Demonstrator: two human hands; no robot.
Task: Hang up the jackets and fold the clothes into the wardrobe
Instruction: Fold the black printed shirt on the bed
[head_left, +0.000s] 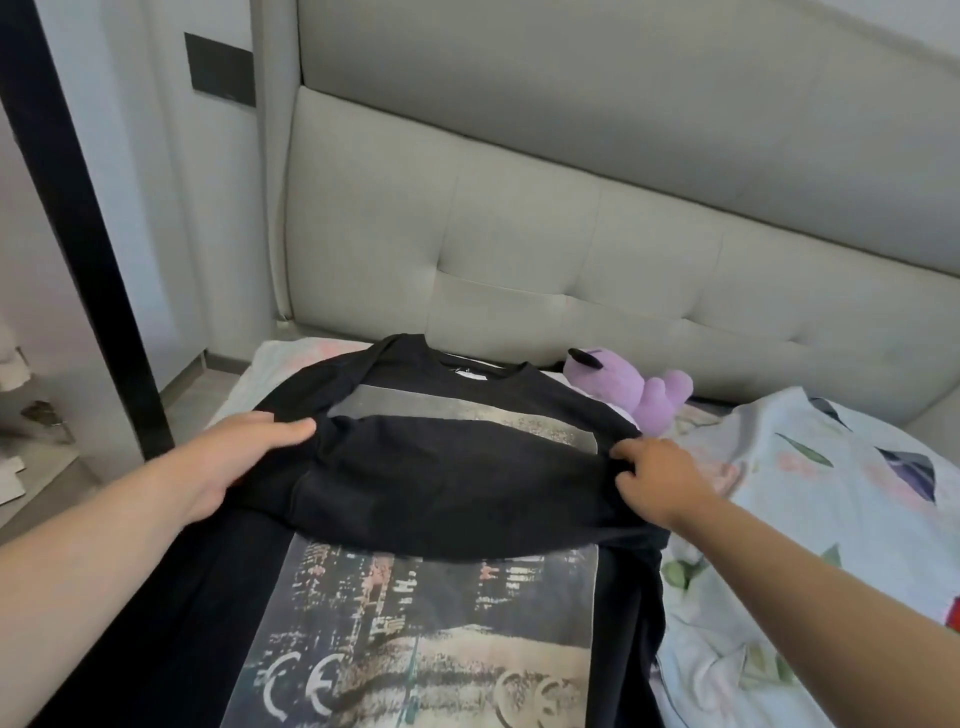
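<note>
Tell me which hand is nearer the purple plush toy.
Right. The right hand grips the black T-shirt at the edge just below the purple plush toy. The left hand holds the opposite edge, across the garment from the toy.

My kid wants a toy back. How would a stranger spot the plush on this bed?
Start at the grey padded headboard. At its foot, right of the black shirt near its collar, lies the plush. It is the only purple thing, with a black ear.
</note>
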